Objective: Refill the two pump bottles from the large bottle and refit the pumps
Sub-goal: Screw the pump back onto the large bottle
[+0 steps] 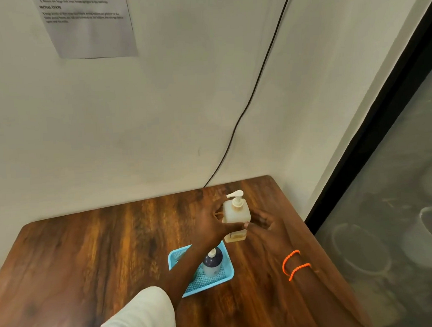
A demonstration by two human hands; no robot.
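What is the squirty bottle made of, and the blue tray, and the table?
The pump bottle looks like cloudy, see-through plastic: yellowish liquid shows at its bottom. The blue tray seems thin plastic with a mesh-patterned floor. The table looks like brown wood with streaky grain, though it may be a printed laminate.

At the centre right of the frame, the left hand (214, 222) gripped a pale pump bottle (236, 216) standing upright on the wooden counter (89, 252), its white pump (236, 196) fitted. The right hand (262, 220) lay just beside the bottle, blurred, with orange bands (293, 264) on the wrist. Below, a blue tray (176, 255) held a second bottle (212, 263). A printed sheet (87, 27) hung on the wall at upper left, and a black cable (256, 90) ran down it.
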